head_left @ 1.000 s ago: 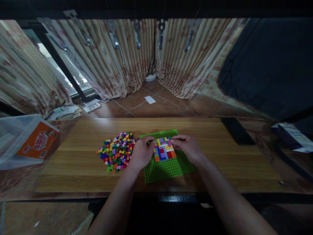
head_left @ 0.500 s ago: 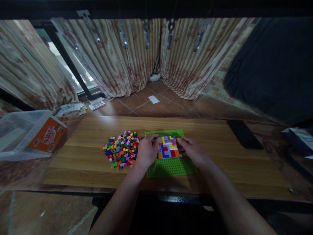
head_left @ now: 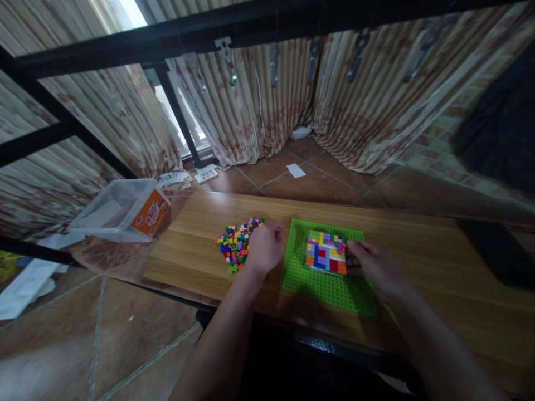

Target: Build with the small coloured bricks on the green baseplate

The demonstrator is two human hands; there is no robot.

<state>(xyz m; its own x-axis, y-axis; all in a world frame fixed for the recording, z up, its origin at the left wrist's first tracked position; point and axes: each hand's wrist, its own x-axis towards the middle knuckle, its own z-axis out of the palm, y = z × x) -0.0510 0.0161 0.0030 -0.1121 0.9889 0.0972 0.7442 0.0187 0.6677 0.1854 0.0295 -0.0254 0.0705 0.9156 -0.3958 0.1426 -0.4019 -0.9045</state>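
Note:
A block of colourful toy bricks (head_left: 321,259) sits over the green studded baseplate (head_left: 309,287); I cannot tell whether it is attached. My right hand (head_left: 374,264) is at the block's right edge, thumb near its upper corner and fingers bent against its side. My left hand (head_left: 265,248) is between the baseplate and the loose brick pile (head_left: 234,245), covering the pile's right part. Its fingers are curled in and slightly blurred, and whatever they may hold is hidden.
A clear plastic bin (head_left: 117,214) with an orange label stands left of the wooden table (head_left: 184,239). A dark flat object (head_left: 497,250) lies at the table's right. Black railing (head_left: 267,28) with hanging hooks crosses the top, before striped curtains (head_left: 259,106).
My left hand has left the block and moved left to the brick pile. My right hand stays at the block's right edge. The view has turned left and tilted.

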